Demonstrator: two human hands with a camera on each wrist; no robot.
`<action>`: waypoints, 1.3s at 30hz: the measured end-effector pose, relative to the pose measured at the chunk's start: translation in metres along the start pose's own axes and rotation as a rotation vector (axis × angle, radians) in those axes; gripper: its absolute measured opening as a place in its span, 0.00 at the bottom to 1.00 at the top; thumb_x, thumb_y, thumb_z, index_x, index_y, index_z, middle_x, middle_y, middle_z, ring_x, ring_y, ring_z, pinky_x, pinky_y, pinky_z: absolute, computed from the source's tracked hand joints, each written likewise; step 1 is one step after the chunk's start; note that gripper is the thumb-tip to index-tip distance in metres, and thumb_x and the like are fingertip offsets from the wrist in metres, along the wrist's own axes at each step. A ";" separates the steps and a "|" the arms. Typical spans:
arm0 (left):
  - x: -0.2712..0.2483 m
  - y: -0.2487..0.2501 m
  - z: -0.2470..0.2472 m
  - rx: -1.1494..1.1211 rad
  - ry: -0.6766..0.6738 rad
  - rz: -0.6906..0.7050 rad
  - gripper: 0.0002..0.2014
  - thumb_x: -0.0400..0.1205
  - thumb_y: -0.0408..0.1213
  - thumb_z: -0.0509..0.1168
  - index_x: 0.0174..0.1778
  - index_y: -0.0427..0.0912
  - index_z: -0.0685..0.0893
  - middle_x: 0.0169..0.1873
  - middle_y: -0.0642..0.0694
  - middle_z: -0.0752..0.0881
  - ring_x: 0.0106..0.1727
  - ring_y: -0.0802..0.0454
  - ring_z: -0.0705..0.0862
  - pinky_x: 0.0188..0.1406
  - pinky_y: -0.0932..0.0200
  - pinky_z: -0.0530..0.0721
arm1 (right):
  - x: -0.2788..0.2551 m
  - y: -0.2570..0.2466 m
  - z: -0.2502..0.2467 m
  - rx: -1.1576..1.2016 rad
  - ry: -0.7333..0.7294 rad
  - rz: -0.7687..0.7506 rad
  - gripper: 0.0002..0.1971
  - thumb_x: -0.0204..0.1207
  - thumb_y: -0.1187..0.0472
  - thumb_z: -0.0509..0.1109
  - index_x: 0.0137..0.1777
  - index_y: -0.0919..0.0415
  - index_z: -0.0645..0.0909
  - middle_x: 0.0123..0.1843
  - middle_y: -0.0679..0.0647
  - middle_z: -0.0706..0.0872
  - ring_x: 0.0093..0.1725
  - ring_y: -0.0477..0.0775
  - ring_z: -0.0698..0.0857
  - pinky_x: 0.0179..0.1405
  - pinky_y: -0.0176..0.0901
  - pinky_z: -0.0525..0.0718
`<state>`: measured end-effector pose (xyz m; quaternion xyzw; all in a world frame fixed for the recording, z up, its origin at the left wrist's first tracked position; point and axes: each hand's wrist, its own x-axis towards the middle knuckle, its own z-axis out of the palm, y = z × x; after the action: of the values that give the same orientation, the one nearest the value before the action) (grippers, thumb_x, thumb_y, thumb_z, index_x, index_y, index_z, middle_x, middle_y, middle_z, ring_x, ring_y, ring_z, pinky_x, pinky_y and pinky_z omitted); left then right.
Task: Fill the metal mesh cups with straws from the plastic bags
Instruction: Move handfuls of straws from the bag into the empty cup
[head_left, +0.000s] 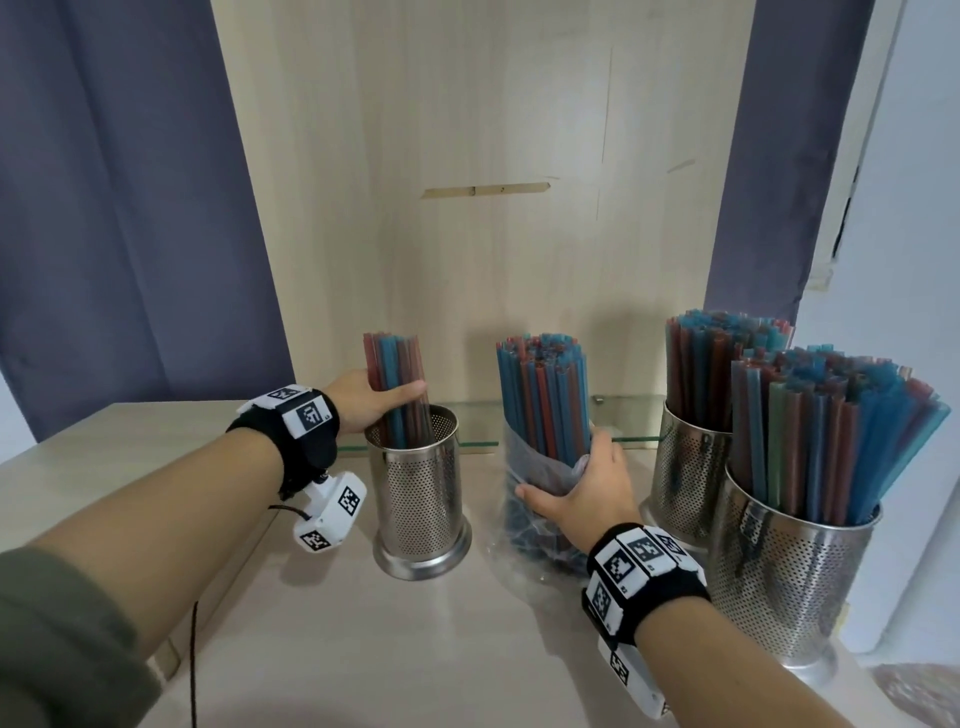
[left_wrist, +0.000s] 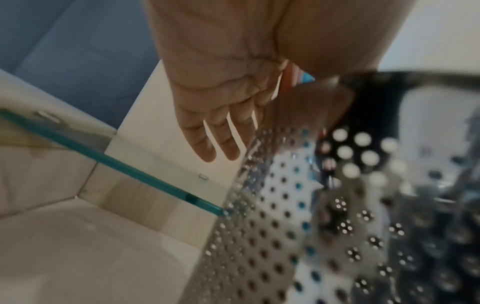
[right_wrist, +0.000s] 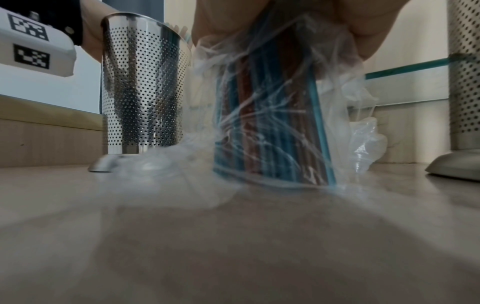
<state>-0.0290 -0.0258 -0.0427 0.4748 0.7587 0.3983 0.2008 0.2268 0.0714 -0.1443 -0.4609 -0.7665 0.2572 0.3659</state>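
A perforated metal cup (head_left: 422, 493) stands left of centre on the table. My left hand (head_left: 371, 400) grips a small bundle of blue and red straws (head_left: 397, 382) whose lower ends sit inside that cup. In the middle stands a clear plastic bag (head_left: 540, 499) with a thick bundle of straws (head_left: 543, 395) upright in it. My right hand (head_left: 576, 493) grips the bag around its middle, thumb on the left side. In the right wrist view the bag (right_wrist: 270, 123) rests on the table beside the cup (right_wrist: 145, 86).
Two more metal cups (head_left: 685, 478) (head_left: 789, 577), both packed with straws, stand at the right. A glass shelf edge (head_left: 478, 444) runs behind the cups, before a wooden back panel (head_left: 467, 156). The table's left edge is near my left forearm.
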 end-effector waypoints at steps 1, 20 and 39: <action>-0.003 0.000 -0.003 0.025 -0.001 0.022 0.44 0.63 0.75 0.68 0.63 0.42 0.83 0.58 0.42 0.88 0.58 0.45 0.87 0.66 0.48 0.82 | 0.000 0.000 0.000 0.003 0.000 0.000 0.52 0.59 0.44 0.86 0.80 0.57 0.62 0.72 0.54 0.73 0.73 0.57 0.73 0.74 0.57 0.76; -0.074 -0.037 0.057 0.191 0.200 0.053 0.40 0.70 0.55 0.77 0.75 0.41 0.72 0.69 0.47 0.81 0.65 0.49 0.82 0.64 0.54 0.78 | -0.006 -0.018 -0.008 -0.121 -0.119 0.133 0.43 0.54 0.33 0.84 0.64 0.57 0.78 0.53 0.51 0.88 0.55 0.55 0.86 0.54 0.47 0.88; -0.132 0.012 0.101 0.108 0.134 0.392 0.30 0.74 0.63 0.67 0.67 0.50 0.72 0.56 0.57 0.77 0.58 0.61 0.77 0.52 0.69 0.76 | -0.052 -0.012 -0.061 0.160 -0.110 -0.043 0.36 0.47 0.26 0.80 0.44 0.55 0.87 0.33 0.47 0.90 0.34 0.44 0.90 0.34 0.44 0.90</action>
<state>0.1086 -0.0969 -0.1036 0.5958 0.6838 0.4190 0.0429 0.2850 0.0227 -0.1158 -0.3988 -0.7720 0.3347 0.3646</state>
